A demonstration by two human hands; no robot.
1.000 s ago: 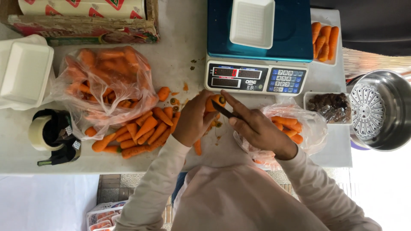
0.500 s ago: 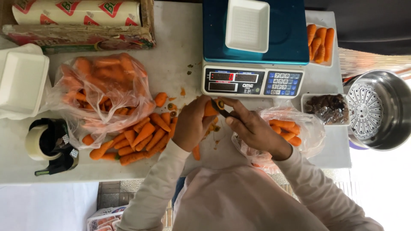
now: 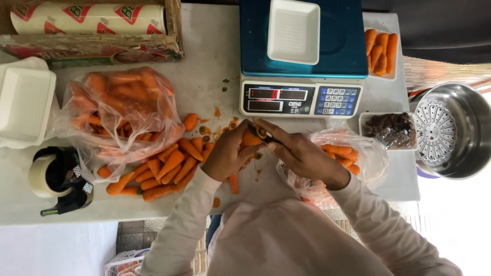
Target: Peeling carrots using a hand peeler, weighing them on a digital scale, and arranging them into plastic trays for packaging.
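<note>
Below the scale [image 3: 300,76], my left hand [image 3: 227,153] grips a carrot [image 3: 250,139] while my right hand [image 3: 302,153], closed on a knife [image 3: 262,133], should trim away from fingers.

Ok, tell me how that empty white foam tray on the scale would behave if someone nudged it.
The white foam tray looks thin and empty, so it is probably very light and would slide easily across the scale's smooth blue platform. Its flat base and low walls suggest it will not tip. Foam like this likely dents or cracks if squeezed.
</note>
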